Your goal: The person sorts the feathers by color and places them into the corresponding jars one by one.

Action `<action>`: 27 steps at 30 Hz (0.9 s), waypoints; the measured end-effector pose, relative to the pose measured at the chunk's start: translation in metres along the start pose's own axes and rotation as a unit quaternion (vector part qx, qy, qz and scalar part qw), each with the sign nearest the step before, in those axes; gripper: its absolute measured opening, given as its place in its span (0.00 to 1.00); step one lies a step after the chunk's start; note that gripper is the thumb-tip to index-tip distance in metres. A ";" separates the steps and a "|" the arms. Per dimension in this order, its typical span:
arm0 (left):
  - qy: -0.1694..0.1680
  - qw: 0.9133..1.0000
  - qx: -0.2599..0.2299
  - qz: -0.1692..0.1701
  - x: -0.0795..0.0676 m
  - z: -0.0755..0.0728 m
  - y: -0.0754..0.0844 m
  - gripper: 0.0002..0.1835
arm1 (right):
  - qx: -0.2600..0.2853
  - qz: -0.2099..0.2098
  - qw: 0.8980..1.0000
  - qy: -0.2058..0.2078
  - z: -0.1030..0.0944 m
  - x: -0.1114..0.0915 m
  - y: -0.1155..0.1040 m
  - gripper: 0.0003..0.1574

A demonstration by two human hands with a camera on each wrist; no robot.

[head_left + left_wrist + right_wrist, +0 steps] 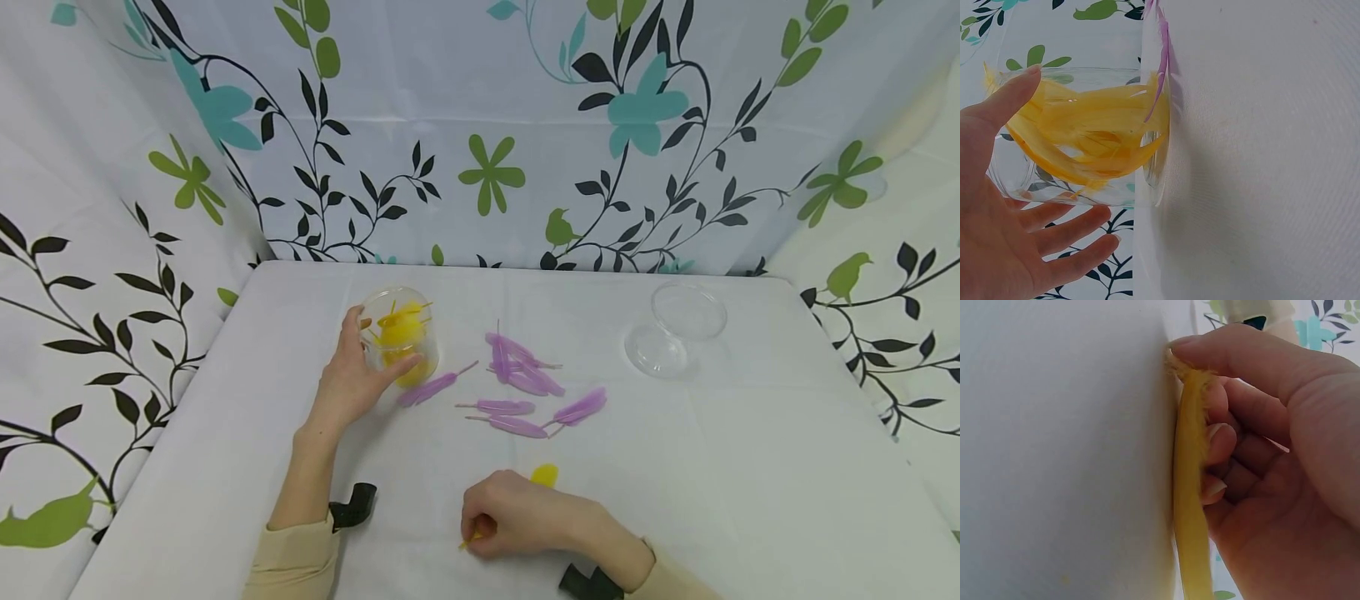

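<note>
My left hand (352,379) is around a clear jar (1029,187) that stands on the table, the thumb on one side and the fingers on the other. Inside the jar are several yellow feathers (1097,125), some quills sticking up past the rim. Low over the near part of the table, my right hand (525,514) pinches a yellow feather (1191,481) near its fluffy quill end. The feather's yellow tip shows beyond the hand in the head view. A purple feather (431,389) lies just beside the jar's base.
Several more purple feathers (517,407) lie scattered mid-table. A second clear jar (656,350), with nothing visible in it, stands at the far right. The white table (750,467) ends at patterned curtains (420,125) at the back and sides.
</note>
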State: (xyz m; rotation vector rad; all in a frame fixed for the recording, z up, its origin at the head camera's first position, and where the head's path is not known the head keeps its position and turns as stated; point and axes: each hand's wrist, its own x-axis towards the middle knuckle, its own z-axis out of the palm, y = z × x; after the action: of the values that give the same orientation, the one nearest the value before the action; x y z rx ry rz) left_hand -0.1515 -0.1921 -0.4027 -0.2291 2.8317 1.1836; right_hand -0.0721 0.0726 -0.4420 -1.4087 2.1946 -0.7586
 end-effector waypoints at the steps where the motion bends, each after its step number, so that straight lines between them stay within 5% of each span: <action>1: 0.000 1.000 0.000 0.000 0.000 0.000 0.000 0.62 | -0.001 -0.001 1.000 0.001 0.000 0.000 0.000 0.03; 9: -0.002 1.000 0.000 -0.004 -0.001 0.000 0.001 0.62 | 0.041 -0.016 0.995 0.089 -0.014 -0.006 -0.001 0.05; 27: -0.002 1.000 0.002 -0.002 -0.001 0.000 0.002 0.62 | 0.124 -0.039 0.954 0.270 -0.045 -0.018 -0.002 0.06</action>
State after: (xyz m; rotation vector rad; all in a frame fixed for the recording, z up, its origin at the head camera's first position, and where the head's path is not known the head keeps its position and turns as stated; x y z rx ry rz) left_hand -0.1507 -0.1906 -0.4008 -0.2317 2.8286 1.1776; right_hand -0.0914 0.0979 -0.4054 -1.2691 2.3190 -1.5422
